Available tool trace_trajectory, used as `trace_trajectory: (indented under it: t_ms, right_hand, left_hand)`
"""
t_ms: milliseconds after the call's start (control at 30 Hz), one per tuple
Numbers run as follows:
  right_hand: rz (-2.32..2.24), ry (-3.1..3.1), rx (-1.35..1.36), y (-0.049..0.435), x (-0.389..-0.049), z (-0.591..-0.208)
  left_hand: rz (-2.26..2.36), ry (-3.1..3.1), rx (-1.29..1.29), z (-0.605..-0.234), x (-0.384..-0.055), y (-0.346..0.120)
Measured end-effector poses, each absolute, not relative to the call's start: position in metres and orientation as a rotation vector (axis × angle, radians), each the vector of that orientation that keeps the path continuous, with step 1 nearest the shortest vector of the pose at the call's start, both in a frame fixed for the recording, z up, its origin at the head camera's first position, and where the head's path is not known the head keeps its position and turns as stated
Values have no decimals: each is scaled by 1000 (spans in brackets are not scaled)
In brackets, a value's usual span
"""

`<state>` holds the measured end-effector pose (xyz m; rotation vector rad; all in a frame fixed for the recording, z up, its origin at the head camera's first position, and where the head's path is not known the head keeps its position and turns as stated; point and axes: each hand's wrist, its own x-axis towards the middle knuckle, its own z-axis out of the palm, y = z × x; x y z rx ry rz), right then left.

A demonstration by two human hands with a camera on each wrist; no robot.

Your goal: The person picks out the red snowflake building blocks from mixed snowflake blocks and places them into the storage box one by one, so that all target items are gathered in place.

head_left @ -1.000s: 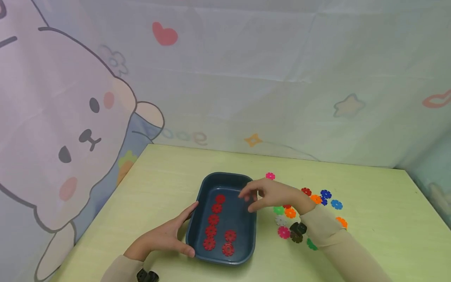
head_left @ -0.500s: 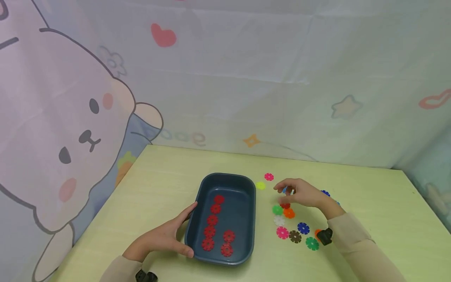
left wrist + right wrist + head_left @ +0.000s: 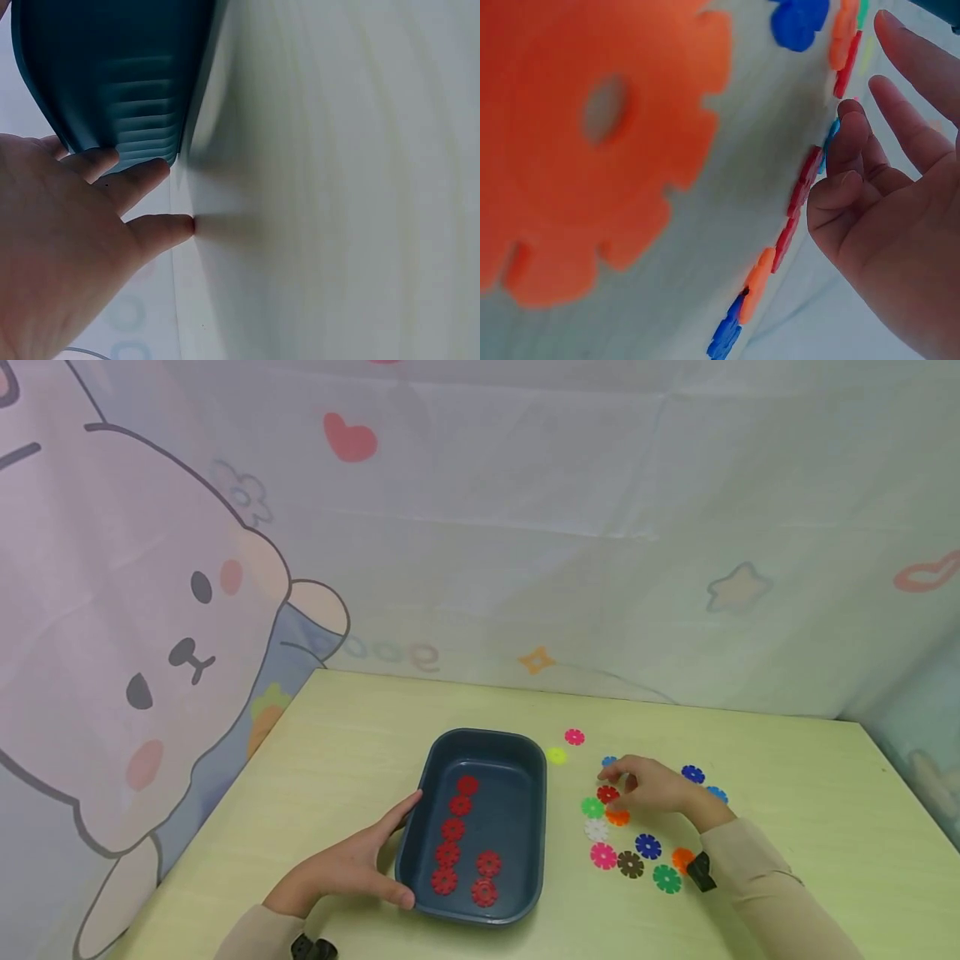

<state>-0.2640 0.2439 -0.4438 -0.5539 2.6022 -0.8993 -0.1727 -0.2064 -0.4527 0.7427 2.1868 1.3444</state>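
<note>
Dk-blue rectangular rounded-corner tray [image 3: 517,810], lower ctr of head view, w/ seven red notched plastic-looking discs [image 3: 447,854] lying flat, so each shows. L hand [image 3: 348,860] spread along tray's left side, touching wall, prob. steadying it. R hand [image 3: 654,785], lower right, arched over loose flat red notched disc [image 3: 607,794]: some fingers curled, fingertips apart, no pinch seen; gap prob. leaves grasping room. Mixed-colour notched discs [image 3: 648,846] lie nearby on pale yellow-green table [image 3: 810,827].
</note>
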Motion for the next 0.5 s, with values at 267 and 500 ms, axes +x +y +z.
trace_trajectory:
  t_ms: [267,500]
  right_hand:
    - [-842,2633,-566,242,-264,-447]
    - [-813,2631,-539,237,-264,-447]
  left_hand:
    - [1361,2168,745,-454,-174,-205]
    - [1360,2177,743,-454,-174,-206]
